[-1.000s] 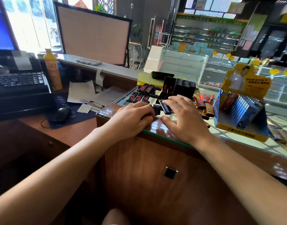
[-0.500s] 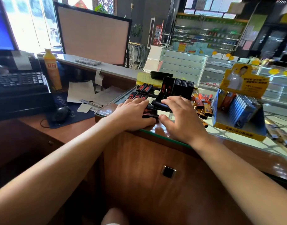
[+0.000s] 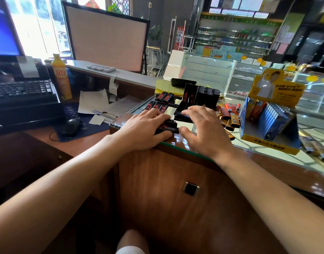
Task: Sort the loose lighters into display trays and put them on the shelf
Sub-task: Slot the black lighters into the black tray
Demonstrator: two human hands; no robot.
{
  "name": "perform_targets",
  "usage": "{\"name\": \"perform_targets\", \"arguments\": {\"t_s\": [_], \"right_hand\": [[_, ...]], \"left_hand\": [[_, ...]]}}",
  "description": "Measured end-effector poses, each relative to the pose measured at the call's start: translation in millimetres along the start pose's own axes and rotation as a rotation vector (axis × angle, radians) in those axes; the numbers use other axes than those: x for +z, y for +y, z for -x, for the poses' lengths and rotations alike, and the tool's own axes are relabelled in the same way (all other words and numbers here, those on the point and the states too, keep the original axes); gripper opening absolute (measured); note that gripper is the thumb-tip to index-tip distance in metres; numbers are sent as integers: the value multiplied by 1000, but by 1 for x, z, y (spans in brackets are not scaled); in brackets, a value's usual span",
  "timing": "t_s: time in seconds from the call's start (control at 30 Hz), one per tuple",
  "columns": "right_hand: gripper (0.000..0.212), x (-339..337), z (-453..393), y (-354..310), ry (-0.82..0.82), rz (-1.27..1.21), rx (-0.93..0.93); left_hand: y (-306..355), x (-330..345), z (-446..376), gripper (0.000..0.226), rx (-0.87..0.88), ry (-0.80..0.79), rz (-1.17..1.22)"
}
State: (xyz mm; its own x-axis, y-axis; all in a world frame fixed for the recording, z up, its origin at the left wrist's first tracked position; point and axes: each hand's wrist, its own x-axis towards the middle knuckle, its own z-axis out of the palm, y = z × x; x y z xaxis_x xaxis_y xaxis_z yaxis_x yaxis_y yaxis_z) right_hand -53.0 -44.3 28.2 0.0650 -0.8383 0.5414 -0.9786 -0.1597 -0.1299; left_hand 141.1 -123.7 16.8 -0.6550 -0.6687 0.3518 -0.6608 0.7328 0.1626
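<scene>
The left hand [image 3: 144, 129] lay palm-down over a small bunch of black lighters [image 3: 167, 126] at the near edge of the glass desk [image 3: 186, 145], fingers curled over them, apparently to hold them together. The right hand [image 3: 203, 131] hovered at three o'clock of that bunch, fingers spread and relaxed, thumb just beside the lighters' ends, probably to square them. The black display tray [image 3: 199, 99], partly filled, stood at twelve o'clock of the hands. More loose black lighters [image 3: 162, 103] lay at eleven o'clock, orange ones [image 3: 229, 114] at two.
</scene>
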Motion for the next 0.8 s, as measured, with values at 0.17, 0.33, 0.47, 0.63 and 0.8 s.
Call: {"name": "perform_targets", "arguments": {"t_s": [0.17,0.33,0.47,0.63,0.8], "right_hand": [[54,-2,4,-3,0,-4,-1],[53,-7,11,-6,5,-23,-8],[51,-8,13,-8,17,-45,-12],[47,-10,14,-9,56,-98,-5],[43,-12,15,-8,78,-127,11]], "left_hand": [[-6,1,12,85,110,62,-49],[-10,8,23,66,268,210,-67],[-7,14,29,45,397,348,-54],[-5,11,29,36,464,390,28],[-3,9,30,35,429,400,110]]}}
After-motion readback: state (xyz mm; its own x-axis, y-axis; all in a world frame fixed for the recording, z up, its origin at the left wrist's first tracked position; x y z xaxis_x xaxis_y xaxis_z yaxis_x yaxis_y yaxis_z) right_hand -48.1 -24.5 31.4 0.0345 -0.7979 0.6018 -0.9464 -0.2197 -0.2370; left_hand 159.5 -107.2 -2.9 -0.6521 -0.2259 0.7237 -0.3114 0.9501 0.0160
